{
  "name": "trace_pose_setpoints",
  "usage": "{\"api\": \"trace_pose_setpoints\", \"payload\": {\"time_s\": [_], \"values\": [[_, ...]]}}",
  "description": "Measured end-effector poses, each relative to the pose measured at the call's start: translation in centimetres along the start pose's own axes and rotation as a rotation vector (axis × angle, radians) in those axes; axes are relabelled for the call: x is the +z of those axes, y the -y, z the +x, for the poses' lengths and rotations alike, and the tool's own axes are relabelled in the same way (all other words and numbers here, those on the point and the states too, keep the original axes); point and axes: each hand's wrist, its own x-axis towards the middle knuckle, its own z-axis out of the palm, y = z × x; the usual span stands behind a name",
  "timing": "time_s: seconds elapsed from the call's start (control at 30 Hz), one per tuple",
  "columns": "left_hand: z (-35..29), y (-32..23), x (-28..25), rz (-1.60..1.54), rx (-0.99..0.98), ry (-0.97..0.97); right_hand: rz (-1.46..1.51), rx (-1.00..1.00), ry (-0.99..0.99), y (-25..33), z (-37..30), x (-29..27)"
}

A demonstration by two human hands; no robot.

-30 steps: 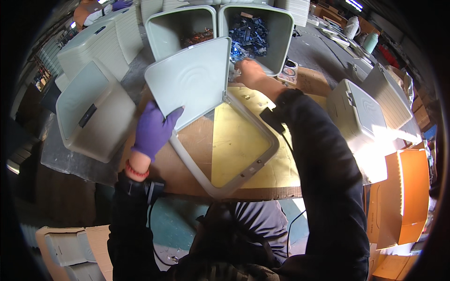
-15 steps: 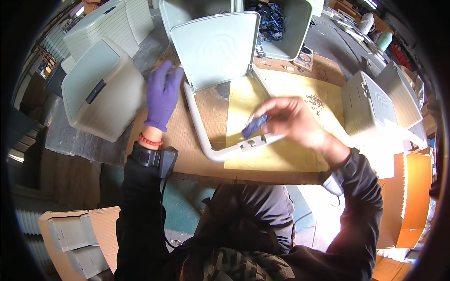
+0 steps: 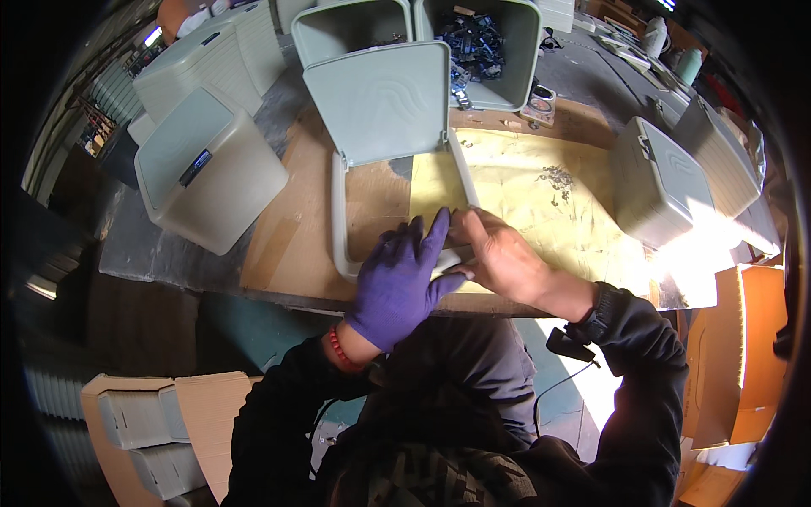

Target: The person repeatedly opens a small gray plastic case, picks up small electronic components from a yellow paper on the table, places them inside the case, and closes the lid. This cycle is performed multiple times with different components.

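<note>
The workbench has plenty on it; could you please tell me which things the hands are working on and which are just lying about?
In hand:
left hand
right hand
lid frame
flap lid

Lying about:
closed bin
bin of dark parts
small screws
cardboard box

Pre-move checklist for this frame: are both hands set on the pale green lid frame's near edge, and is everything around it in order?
1. Left hand, purple-gloved, on the lid frame near edge: ok.
2. Right hand, bare, at the same edge: ok.
3. Small part seated under the fingers: cannot tell, hidden.
4. Flap raised clear of the hands: ok.
5. Frame flat on the cardboard sheet: ok.
</note>
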Motion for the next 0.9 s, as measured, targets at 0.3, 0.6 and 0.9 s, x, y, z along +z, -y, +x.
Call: {"api": "trace_pose_setpoints", "payload": {"time_s": [0.3, 0.6, 0.9], "values": [[-1.6, 2.5, -5.6, -0.097, 0.252, -0.061, -0.07, -0.486, 0.046, 3.4, 0.1, -3.7], [2.5, 2.9, -12.0, 0.124, 0.389, -0.252, 0.747, -0.043, -0.194, 7.4, 1.8, -3.1], [1.6, 0.9, -9.2, 0.025, 0.247, 0.432, 0.209, -0.348, -0.15, 2.0, -1.8, -2.4]]}}
